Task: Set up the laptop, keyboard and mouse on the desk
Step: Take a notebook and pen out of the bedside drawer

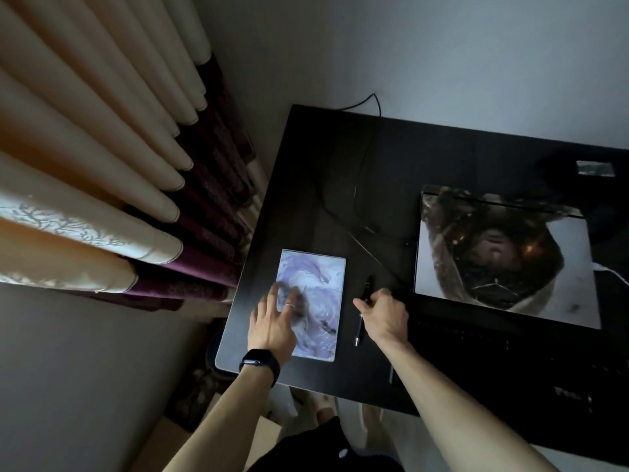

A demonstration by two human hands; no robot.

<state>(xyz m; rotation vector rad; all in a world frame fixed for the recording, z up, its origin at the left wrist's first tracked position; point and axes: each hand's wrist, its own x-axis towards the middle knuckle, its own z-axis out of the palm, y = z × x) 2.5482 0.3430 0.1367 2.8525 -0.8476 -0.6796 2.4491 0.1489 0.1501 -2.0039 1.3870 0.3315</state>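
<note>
Marbled pad (311, 294), pen (363, 310), curtains (102, 165)

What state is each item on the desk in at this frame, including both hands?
Laptop: lid closed, lying flat, decorated skin facing up.
Marbled pad: flat near the desk's left edge, left hand on it.
Pen: lying on the desk, partly under the right hand.
Cable: loose across the desk; its end by the laptop is unclear.
Keyboard: dark, hard to make out.
Left hand: open, fingers spread.
Right hand: curled at the pen; grip unclear.
</note>
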